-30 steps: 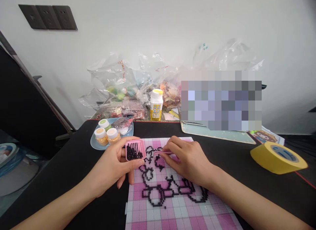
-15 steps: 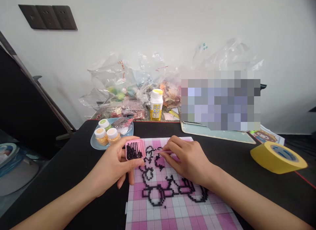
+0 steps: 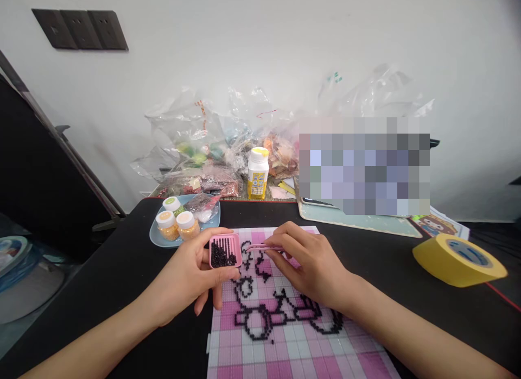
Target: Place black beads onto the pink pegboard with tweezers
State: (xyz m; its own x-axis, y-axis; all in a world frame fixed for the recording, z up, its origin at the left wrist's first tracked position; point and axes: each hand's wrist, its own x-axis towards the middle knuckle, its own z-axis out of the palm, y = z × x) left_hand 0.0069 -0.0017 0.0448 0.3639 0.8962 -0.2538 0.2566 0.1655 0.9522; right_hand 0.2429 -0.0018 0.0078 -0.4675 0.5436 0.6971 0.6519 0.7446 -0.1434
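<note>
My left hand point(image 3: 195, 270) holds a small pink tray point(image 3: 238, 247) by its edges, tilted toward me. Black beads point(image 3: 222, 256) lie in it, some lined up in its grooves. Pink tweezers point(image 3: 257, 247) are pinched in my right hand point(image 3: 303, 257), their tip just right of the tray. Whether a bead sits in the tip is too small to tell. Below both hands lies a pink and white checked pegboard point(image 3: 293, 362), on which black beads form an outline point(image 3: 258, 335). Part of that outline is hidden under my right hand.
A blue plate point(image 3: 157, 235) with several lidded bead jars stands at the left. Behind are a white and yellow bottle point(image 3: 258, 175) and plastic bags point(image 3: 187, 124). A yellow tape roll point(image 3: 439, 262) lies at the right, near a pale blue board point(image 3: 362, 221).
The tweezers' tip has shifted left, closer to the tray. My left hand has brought the tray slightly right and down.
</note>
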